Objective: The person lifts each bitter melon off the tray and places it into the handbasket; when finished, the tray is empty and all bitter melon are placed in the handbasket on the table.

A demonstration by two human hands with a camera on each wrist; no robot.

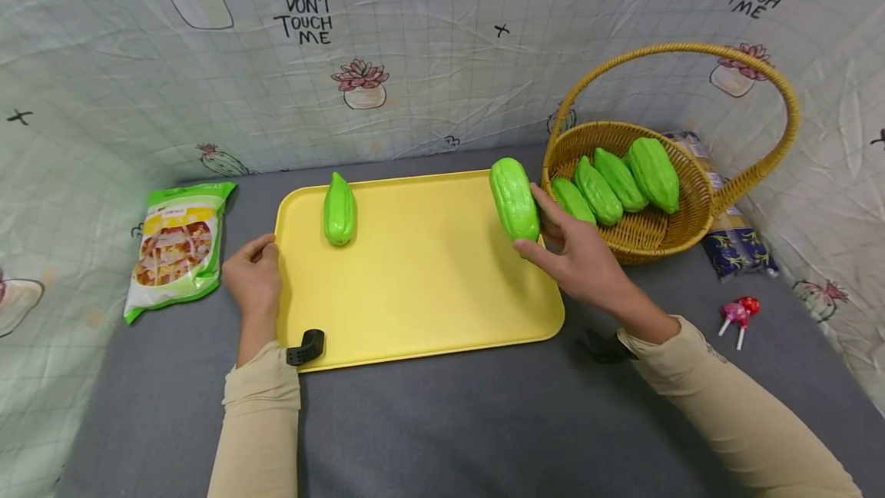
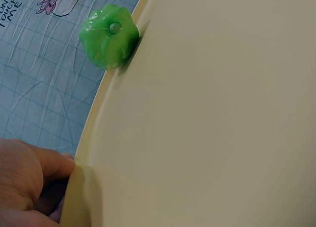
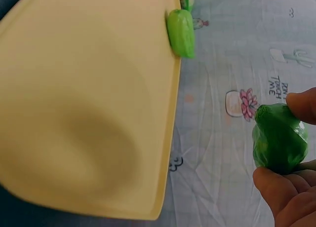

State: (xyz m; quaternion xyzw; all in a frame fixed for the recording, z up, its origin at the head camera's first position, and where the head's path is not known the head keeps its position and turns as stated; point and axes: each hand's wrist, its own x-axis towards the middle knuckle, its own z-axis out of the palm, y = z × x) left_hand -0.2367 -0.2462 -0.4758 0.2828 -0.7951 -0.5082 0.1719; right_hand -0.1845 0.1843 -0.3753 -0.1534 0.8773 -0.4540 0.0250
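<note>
Over the right end of the yellow tray (image 1: 415, 275), my right hand (image 1: 577, 256) holds a glossy green ridged gourd (image 1: 515, 200) between thumb and fingers. The right wrist view shows this gourd (image 3: 280, 138) end-on, raised above the tray. My left hand (image 1: 254, 275) is at the tray's left edge, its fingers curled; in the left wrist view the fingers (image 2: 54, 163) pinch the rim. Another green gourd (image 1: 339, 211) lies lengthwise near the tray's far left corner, its pointed tip towards the wall.
A wicker basket (image 1: 639, 240) with a tall handle holds several green gourds (image 1: 653, 174) beyond my right hand. Behind it lies a dark blue packet (image 1: 740, 252), with lollipops (image 1: 740, 311) nearer me. A green and white food bag (image 1: 178, 246) lies left of the tray.
</note>
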